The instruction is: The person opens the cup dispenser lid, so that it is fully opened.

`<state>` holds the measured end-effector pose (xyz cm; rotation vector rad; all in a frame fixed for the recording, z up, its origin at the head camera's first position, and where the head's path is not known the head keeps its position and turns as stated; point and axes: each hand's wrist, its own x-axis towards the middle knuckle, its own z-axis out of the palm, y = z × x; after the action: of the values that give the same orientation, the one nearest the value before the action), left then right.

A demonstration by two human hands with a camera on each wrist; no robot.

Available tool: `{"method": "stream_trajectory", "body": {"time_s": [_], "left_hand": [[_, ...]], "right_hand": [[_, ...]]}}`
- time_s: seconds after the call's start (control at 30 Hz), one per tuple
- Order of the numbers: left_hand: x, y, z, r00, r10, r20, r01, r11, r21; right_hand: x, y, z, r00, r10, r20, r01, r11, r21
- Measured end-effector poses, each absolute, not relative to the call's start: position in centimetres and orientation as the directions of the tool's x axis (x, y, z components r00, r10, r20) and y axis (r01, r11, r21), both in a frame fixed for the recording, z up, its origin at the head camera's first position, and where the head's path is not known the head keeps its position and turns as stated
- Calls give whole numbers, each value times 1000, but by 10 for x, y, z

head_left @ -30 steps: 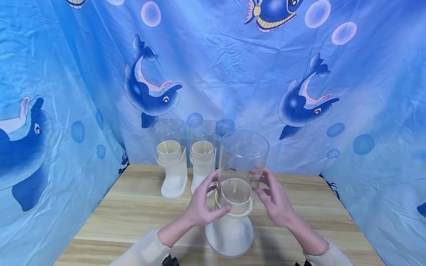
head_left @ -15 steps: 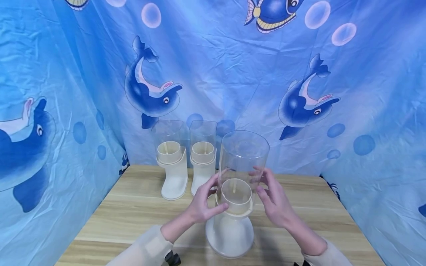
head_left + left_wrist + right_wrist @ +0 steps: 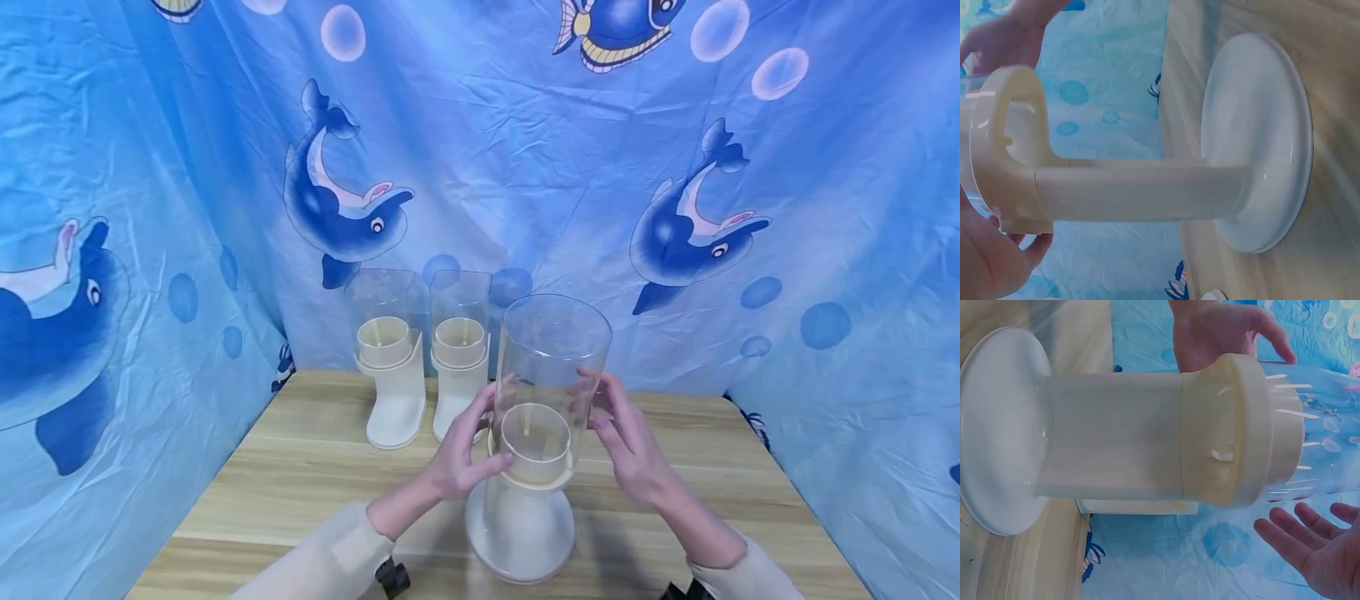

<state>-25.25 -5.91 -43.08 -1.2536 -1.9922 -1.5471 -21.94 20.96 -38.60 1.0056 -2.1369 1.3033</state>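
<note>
In the head view a tall clear cylinder (image 3: 553, 346) stands upright over a cream ring-shaped collar (image 3: 536, 450) on a white stand with a round foot (image 3: 521, 537). My left hand (image 3: 461, 462) curves round its left side at collar height, thumb in front and fingers behind. The right hand (image 3: 630, 442) is at the other side, fingers spread and loosely bent. In the right wrist view this right hand (image 3: 1322, 556) shows a gap between its fingers and the cylinder. The left wrist view shows the collar (image 3: 1013, 144) side-on, with left fingertips beside its lower edge.
Two similar, smaller-looking cream stands with clear tops, a left one (image 3: 393, 400) and a right one (image 3: 457, 383), stand at the table's back left. Blue sea-print cloth (image 3: 525, 167) hangs behind and at both sides of the wooden table (image 3: 300, 483).
The left thumb has slid slightly up and left along the collar. My right fingers have shifted slightly up and right. The stand and its cylinder remain in place.
</note>
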Motion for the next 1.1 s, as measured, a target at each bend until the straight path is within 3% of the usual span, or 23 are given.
{"method": "stream_trajectory", "body": {"time_s": [0.2, 0.5, 0.7, 1.1], "left_hand": [[-258, -62, -430, -530, 476, 702, 790, -23, 613], [-245, -57, -433, -564, 423, 709, 797, 57, 601], [-242, -54, -434, -591, 396, 703, 793, 125, 596], [-261, -55, -433, -502, 509, 699, 798, -37, 601]], "right_hand": [[-213, 211, -384, -652, -356, 670, -759, 297, -580], [-215, 208, -385, -641, -339, 689, -766, 339, -546], [-215, 215, -387, -664, -342, 665, -748, 316, -584], [-205, 223, -387, -656, -369, 658, -754, 292, -588]]}}
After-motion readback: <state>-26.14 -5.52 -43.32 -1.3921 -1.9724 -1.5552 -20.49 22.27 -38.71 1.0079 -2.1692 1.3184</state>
